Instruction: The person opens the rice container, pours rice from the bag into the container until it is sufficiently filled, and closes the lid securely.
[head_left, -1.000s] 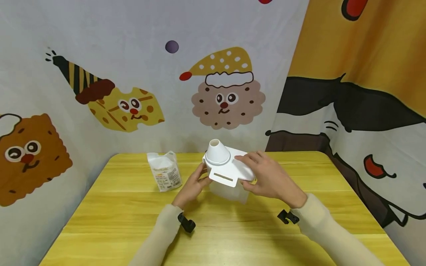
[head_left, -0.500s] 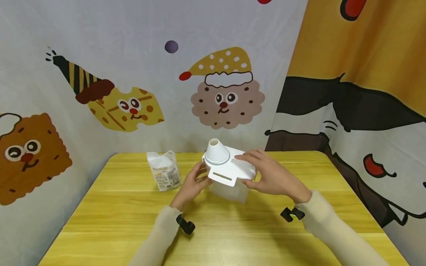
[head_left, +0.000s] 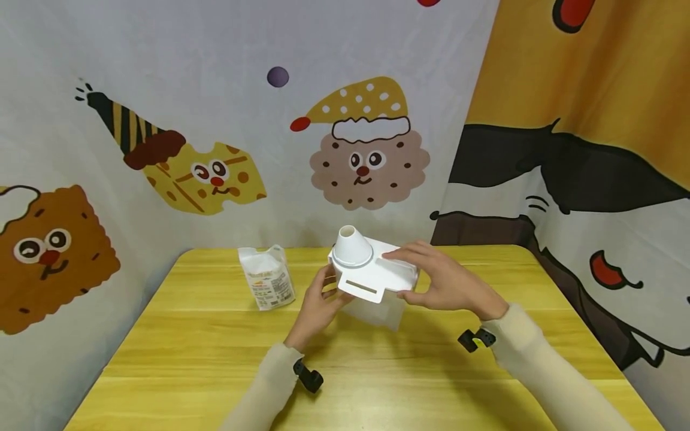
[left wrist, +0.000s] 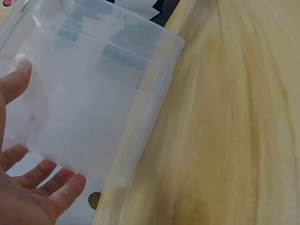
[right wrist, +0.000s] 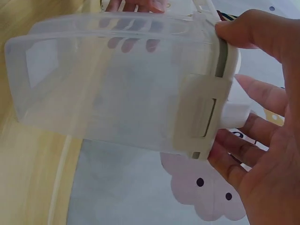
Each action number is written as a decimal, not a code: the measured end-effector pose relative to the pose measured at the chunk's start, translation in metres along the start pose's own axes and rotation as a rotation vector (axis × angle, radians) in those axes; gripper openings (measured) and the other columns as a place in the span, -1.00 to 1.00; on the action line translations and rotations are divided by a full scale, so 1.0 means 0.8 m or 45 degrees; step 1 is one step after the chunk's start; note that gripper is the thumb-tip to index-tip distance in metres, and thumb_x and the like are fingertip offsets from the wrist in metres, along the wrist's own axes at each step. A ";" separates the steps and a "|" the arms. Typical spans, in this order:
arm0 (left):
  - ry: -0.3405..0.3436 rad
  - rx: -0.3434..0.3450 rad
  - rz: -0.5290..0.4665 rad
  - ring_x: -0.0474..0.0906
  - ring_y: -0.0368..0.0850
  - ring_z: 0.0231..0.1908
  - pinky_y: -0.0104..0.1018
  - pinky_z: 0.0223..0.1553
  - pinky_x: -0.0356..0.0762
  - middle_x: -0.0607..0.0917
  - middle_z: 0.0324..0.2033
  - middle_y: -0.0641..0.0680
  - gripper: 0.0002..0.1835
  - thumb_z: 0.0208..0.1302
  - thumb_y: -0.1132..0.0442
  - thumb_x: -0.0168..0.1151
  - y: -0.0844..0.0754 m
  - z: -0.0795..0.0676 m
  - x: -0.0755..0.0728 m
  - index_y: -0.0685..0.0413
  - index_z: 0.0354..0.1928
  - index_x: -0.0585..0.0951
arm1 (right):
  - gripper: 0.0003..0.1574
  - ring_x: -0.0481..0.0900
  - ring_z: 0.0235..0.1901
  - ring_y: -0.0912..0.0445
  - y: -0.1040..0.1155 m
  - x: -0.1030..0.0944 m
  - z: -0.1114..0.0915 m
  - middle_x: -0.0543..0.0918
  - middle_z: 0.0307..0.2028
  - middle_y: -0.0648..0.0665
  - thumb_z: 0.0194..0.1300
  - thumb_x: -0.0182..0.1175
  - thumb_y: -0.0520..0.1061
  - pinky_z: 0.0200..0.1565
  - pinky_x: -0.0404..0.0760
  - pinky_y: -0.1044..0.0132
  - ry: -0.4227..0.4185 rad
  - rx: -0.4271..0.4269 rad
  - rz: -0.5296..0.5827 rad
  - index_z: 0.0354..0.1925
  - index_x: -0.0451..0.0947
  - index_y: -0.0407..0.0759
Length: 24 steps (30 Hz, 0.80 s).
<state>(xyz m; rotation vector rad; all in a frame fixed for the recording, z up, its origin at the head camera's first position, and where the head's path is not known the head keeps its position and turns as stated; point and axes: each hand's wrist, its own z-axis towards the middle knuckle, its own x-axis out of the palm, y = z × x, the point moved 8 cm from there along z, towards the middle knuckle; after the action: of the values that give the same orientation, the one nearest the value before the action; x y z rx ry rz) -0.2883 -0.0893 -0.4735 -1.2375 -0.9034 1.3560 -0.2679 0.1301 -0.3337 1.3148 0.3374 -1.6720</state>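
Note:
A clear plastic storage container point(left wrist: 89, 108) with a white lid point(head_left: 385, 270) stands toward the back of the table, between both hands. On the left of its lid rises a white cone-shaped spout point(head_left: 351, 249). The left hand point(head_left: 317, 306) grips the container's body from the left; the left wrist view has its thumb on one face and its fingers at another side. The right hand point(head_left: 450, 281) holds the lid's right end, with its thumb point(right wrist: 234, 33) on one edge and fingertips at the opposite edge. Part of the lid is hidden under the right fingers.
A white printed bag point(head_left: 268, 278) stands upright left of the container on the yellow wooden table point(head_left: 366, 377). A cartoon-printed cloth point(head_left: 215, 78) hangs behind the table's back edge.
The right hand has shifted slightly right along the lid, showing more of its right end. The left wrist has moved a little to the right. Container and bag stay nearly in place.

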 end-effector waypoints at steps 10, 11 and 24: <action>0.078 -0.006 -0.015 0.36 0.16 0.43 0.08 0.40 0.47 0.41 0.43 0.11 -0.21 0.34 0.14 0.42 0.007 0.009 -0.001 -0.11 0.53 0.27 | -0.14 0.51 0.09 0.12 0.012 0.002 0.000 0.64 0.16 0.03 0.07 0.55 0.07 0.01 0.66 0.11 -0.074 -0.012 -0.079 0.33 0.53 0.01; 0.086 -0.010 -0.024 0.35 0.17 0.44 0.08 0.41 0.46 0.41 0.43 0.12 -0.21 0.34 0.16 0.41 0.007 0.010 -0.001 -0.10 0.53 0.26 | -0.15 0.51 0.08 0.10 0.015 0.002 0.000 0.64 0.16 0.01 0.07 0.54 0.08 0.00 0.66 0.11 -0.079 -0.015 -0.101 0.32 0.54 -0.01; 0.243 -0.020 -0.087 0.26 0.12 0.49 0.06 0.41 0.45 0.30 0.53 0.08 -0.21 0.38 0.46 0.19 0.014 0.025 0.000 -0.15 0.58 0.21 | -0.13 0.56 -0.07 0.02 0.043 0.013 0.001 0.69 0.03 -0.10 0.02 0.50 0.25 -0.22 0.69 0.20 -0.192 0.046 -0.363 0.26 0.58 -0.04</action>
<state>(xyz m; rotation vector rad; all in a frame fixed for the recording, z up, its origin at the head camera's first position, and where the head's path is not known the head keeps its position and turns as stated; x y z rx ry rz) -0.3103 -0.0888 -0.4810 -1.3121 -0.8156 1.1574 -0.2404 0.1065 -0.3315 1.2002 0.4225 -2.0117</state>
